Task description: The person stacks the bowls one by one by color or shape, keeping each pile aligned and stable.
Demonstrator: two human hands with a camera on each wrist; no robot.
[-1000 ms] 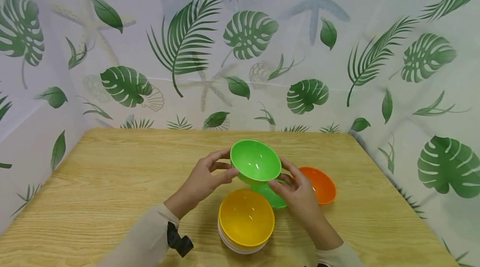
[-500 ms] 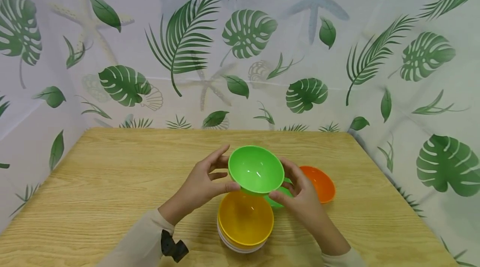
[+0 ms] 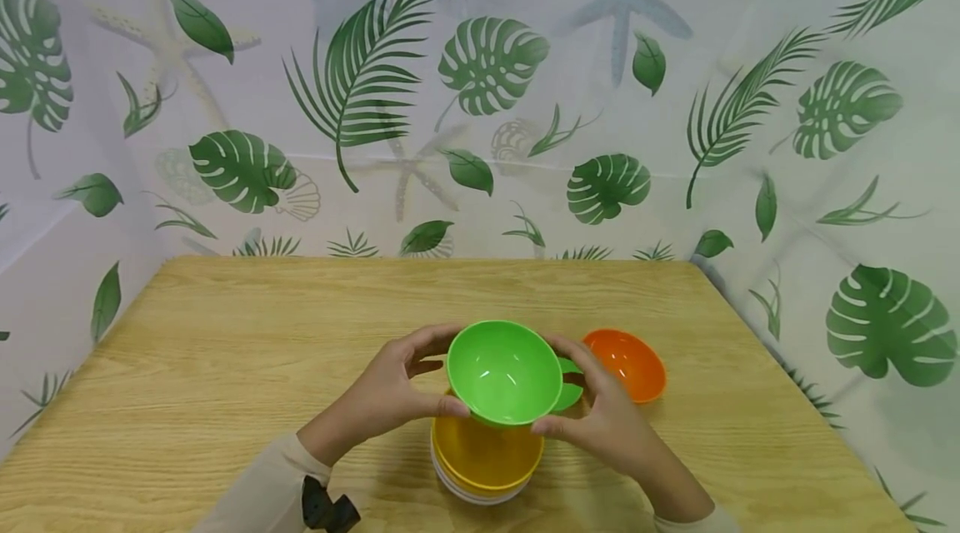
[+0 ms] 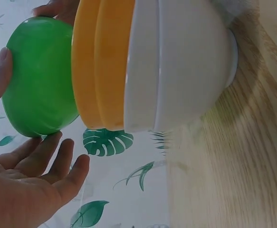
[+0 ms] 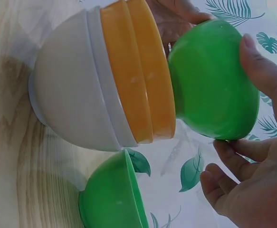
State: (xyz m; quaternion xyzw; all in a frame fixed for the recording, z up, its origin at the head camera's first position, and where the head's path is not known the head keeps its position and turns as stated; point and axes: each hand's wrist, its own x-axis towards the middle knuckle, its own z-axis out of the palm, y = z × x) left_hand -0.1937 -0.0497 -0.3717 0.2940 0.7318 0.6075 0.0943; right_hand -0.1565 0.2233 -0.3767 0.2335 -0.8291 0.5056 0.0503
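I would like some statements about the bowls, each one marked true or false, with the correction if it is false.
1. The left hand and right hand together hold a green bowl. True.
2. This bowl's opening faces down. False: it faces upward.
3. An orange bowl is on the table. True.
4. The stack is topped by white. False: a yellow bowl is on top, white bowlware below.
5. Another green bowl is beside the stack. True.

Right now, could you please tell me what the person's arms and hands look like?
The left hand and right hand are bare, without gloves. The left sleeve and right sleeve are cream; a black, blocky device sits on the left one.
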